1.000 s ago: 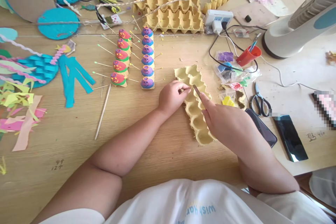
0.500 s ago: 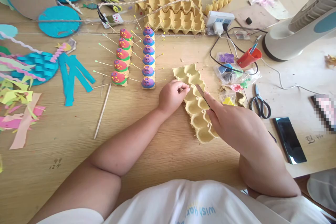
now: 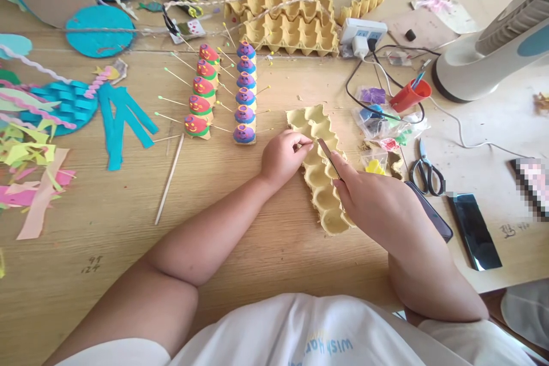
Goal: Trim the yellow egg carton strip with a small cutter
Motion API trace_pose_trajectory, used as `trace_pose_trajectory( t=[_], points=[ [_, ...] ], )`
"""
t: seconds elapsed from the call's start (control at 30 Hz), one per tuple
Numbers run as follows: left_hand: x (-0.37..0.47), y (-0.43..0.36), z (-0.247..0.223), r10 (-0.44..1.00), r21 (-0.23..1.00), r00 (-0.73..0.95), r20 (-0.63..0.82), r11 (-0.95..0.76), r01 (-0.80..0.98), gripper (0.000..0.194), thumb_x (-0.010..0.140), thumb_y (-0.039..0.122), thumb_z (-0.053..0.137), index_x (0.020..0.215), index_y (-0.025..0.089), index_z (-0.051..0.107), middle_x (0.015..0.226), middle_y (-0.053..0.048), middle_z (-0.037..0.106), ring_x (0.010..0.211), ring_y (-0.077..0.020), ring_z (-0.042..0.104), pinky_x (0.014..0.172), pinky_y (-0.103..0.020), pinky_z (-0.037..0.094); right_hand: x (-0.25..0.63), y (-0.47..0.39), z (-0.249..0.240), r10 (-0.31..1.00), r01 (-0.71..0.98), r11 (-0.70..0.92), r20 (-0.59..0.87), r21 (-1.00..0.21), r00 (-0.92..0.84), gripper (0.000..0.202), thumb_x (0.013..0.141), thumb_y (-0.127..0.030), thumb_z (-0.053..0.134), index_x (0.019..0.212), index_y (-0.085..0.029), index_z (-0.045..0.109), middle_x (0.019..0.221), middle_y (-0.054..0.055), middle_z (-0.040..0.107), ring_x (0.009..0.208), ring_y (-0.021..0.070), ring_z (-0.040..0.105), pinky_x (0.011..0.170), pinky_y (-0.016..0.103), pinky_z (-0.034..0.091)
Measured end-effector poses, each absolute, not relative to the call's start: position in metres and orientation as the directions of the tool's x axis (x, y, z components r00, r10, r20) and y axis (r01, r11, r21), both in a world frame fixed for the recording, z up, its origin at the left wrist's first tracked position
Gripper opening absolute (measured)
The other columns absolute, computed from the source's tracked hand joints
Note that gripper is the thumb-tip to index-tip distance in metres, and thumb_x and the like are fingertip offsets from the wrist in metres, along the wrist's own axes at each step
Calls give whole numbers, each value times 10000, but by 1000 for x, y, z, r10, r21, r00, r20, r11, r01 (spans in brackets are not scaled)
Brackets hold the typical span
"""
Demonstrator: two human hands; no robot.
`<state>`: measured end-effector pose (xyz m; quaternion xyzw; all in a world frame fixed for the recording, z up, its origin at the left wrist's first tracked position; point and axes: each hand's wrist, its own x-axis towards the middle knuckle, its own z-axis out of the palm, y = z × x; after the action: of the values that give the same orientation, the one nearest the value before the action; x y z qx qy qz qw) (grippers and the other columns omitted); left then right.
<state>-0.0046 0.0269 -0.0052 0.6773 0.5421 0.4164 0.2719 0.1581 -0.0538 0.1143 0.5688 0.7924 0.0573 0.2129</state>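
Observation:
A yellow two-row strip of egg carton (image 3: 325,199) lies cups-up on the wooden table before me. My left hand (image 3: 285,159) rests over its left edge, fingers curled and thumb and fingertips pinching the cardboard near the middle ridge. My right hand (image 3: 377,200) is closed round a knife (image 3: 326,151), whose narrow blade points up and left and touches or nearly touches the ridge between the cup rows. The knife's handle is mostly hidden in my fist. Part of the carton's right side is covered by my right hand.
Painted carton caterpillars, red-green (image 3: 201,87) and purple-blue (image 3: 245,97), stand left of the carton. Scissors (image 3: 424,168), phones (image 3: 475,231), a red cup (image 3: 410,95), clay packets (image 3: 371,113) and a power strip (image 3: 362,30) lie right. Egg trays (image 3: 291,34) sit behind; a stick (image 3: 169,180) lies left.
The view has shifted slightly, and more of a dark phone shows beside my right forearm. The knife has slid a little along the ridge toward me; both hands keep their grip.

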Motion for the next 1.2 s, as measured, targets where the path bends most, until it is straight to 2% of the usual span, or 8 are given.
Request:
trace_pose_trajectory(
  t=[0.17, 0.3, 0.43, 0.57, 0.7, 0.83, 1.0, 1.2],
  points=[
    [-4, 27, -4, 965, 817, 68, 255, -252, 519, 71, 835, 262, 689, 847, 210, 737, 895, -19, 717, 753, -149, 624, 696, -274, 472, 149, -52, 116, 925, 894, 309, -322, 323, -203, 594, 1010, -284, 353, 1583, -174, 247, 733, 46, 730, 603, 158, 671, 445, 278, 192],
    [-4, 27, -4, 963, 811, 70, 261, -258, 525, 59, 827, 255, 695, 834, 214, 737, 881, -16, 716, 749, -151, 626, 695, -276, 475, 146, -53, 119, 916, 882, 327, -343, 338, -208, 603, 1002, -263, 348, 1588, -179, 233, 684, 37, 713, 584, 165, 670, 442, 277, 193],
    [-4, 27, -4, 963, 805, 79, 257, -259, 534, 72, 835, 265, 685, 831, 215, 736, 892, -23, 723, 774, -161, 636, 707, -283, 481, 144, -52, 118, 919, 892, 306, -349, 334, -184, 620, 985, -237, 364, 1584, -137, 235, 705, 56, 715, 600, 162, 679, 427, 273, 200],
    [-4, 27, -4, 963, 807, 84, 255, -260, 530, 68, 836, 260, 685, 836, 216, 737, 889, -23, 724, 779, -163, 639, 710, -283, 483, 144, -54, 118, 910, 883, 337, -352, 327, -217, 607, 994, -253, 357, 1584, -168, 242, 694, 44, 711, 584, 163, 672, 434, 271, 201],
    [-4, 27, -3, 965, 810, 90, 245, -255, 528, 63, 831, 257, 689, 828, 216, 736, 891, -19, 721, 760, -156, 632, 703, -283, 480, 144, -55, 115, 920, 894, 302, -349, 331, -181, 608, 991, -243, 350, 1575, -105, 249, 676, 69, 700, 588, 166, 674, 430, 267, 206],
    [-4, 27, -3, 966, 809, 87, 244, -252, 531, 70, 833, 270, 692, 831, 217, 737, 878, -21, 720, 738, -153, 622, 696, -282, 476, 146, -57, 114, 909, 895, 332, -353, 296, -221, 607, 995, -267, 360, 1580, -152, 249, 694, 46, 706, 578, 169, 664, 441, 270, 222],
    [-5, 29, -4, 964, 815, 72, 256, -255, 521, 61, 833, 254, 692, 824, 211, 735, 861, -17, 709, 738, -148, 609, 697, -278, 471, 145, -59, 116, 911, 898, 324, -352, 296, -213, 591, 1005, -267, 322, 1576, -126, 259, 685, 65, 702, 576, 168, 661, 449, 271, 228],
    [-5, 28, -4, 964, 822, 67, 256, -253, 511, 62, 827, 256, 694, 836, 216, 741, 860, -17, 711, 722, -147, 610, 677, -277, 468, 152, -56, 118, 908, 881, 354, -341, 315, -243, 586, 1018, -288, 315, 1582, -148, 248, 668, 43, 700, 570, 168, 659, 452, 281, 202]
  ],
)
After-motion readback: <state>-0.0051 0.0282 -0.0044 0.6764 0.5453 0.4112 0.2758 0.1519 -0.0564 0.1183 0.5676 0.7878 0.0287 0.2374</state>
